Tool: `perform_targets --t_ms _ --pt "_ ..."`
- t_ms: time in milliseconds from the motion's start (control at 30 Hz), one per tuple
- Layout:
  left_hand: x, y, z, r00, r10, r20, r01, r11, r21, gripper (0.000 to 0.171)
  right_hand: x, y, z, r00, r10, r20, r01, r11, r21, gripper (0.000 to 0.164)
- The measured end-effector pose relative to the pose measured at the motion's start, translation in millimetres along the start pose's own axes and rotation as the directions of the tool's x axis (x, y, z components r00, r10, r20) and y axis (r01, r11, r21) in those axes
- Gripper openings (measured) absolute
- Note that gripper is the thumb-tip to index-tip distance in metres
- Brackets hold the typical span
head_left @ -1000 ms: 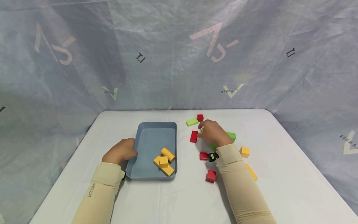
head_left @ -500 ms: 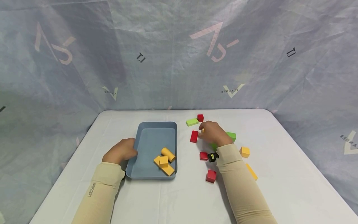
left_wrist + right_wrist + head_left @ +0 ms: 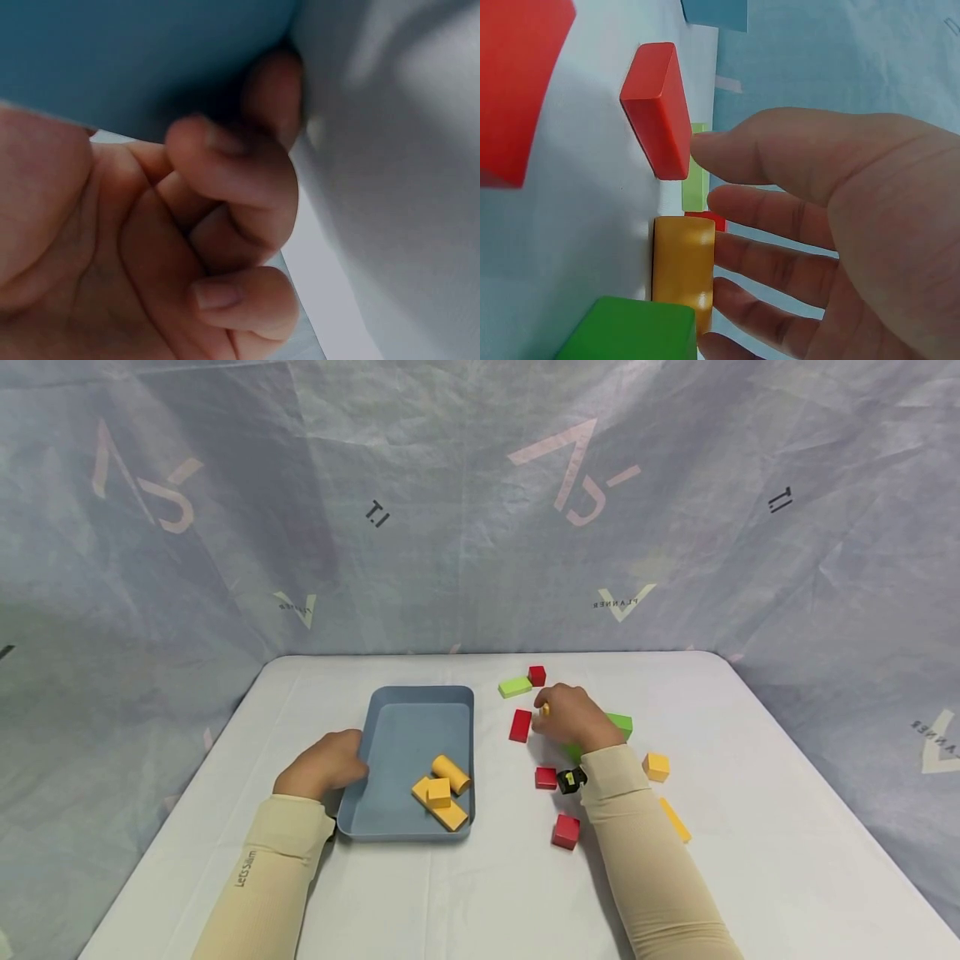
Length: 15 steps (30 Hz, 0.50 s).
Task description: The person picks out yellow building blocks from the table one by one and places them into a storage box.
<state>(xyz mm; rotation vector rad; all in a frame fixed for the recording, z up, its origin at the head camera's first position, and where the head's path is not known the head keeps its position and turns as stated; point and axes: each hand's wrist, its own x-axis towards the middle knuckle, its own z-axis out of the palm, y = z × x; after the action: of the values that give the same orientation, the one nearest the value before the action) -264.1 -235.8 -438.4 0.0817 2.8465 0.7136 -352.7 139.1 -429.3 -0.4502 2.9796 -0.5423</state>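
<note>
At the left side of a blue-grey tray (image 3: pixel 405 735), my left hand (image 3: pixel 322 766) grips the rim, its fingers curled under the wall in the left wrist view. Inside the tray lie a yellow cylinder (image 3: pixel 451 773), a flat yellow block (image 3: pixel 448 815) and a small yellow cube (image 3: pixel 438 793) on top of that block. My right hand (image 3: pixel 572 717) hovers over the blocks on the right. Its fingers are fairly straight, with the fingertips at a yellow cylinder-like block (image 3: pixel 683 259); whether they touch it is hard to tell. The thumb is beside a red block (image 3: pixel 658 112).
Around the right hand lie green blocks (image 3: pixel 621 724), a light green block (image 3: pixel 515 687), a red cube (image 3: pixel 537 676) and another red cube (image 3: pixel 566 832). A yellow cube (image 3: pixel 656 767) and a yellow strip (image 3: pixel 675 820) lie farther right on the white table (image 3: pixel 765 827).
My right hand has shifted very slightly, its fingertips drawn in a little toward the yellow block. The left hand and the tray have stayed still.
</note>
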Motion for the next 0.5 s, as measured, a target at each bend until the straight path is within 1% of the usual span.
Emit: perform_targets --t_ms 133,233,367,500 --pt "0.0 0.0 -0.5 1.0 0.001 0.004 -0.001 1.0 0.004 0.046 -0.6 0.9 0.3 1.0 0.005 0.01 -0.005 1.0 -0.007 0.04" --pt "-0.2 -0.2 -0.7 1.0 -0.001 0.005 0.0 1.0 0.005 0.046 -0.9 1.9 0.9 1.0 0.009 0.025 -0.009 1.0 0.001 0.038" --pt "0.1 -0.3 -0.5 1.0 0.0 0.002 0.0 1.0 0.005 0.045 -0.3 2.9 3.2 0.997 0.046 0.061 -0.047 0.999 0.019 0.035" --pt "0.3 0.1 -0.3 1.0 0.006 -0.002 -0.006 1.0 0.001 0.046 0.1 3.8 5.1 0.995 0.057 0.083 -0.059 0.998 0.022 0.034"
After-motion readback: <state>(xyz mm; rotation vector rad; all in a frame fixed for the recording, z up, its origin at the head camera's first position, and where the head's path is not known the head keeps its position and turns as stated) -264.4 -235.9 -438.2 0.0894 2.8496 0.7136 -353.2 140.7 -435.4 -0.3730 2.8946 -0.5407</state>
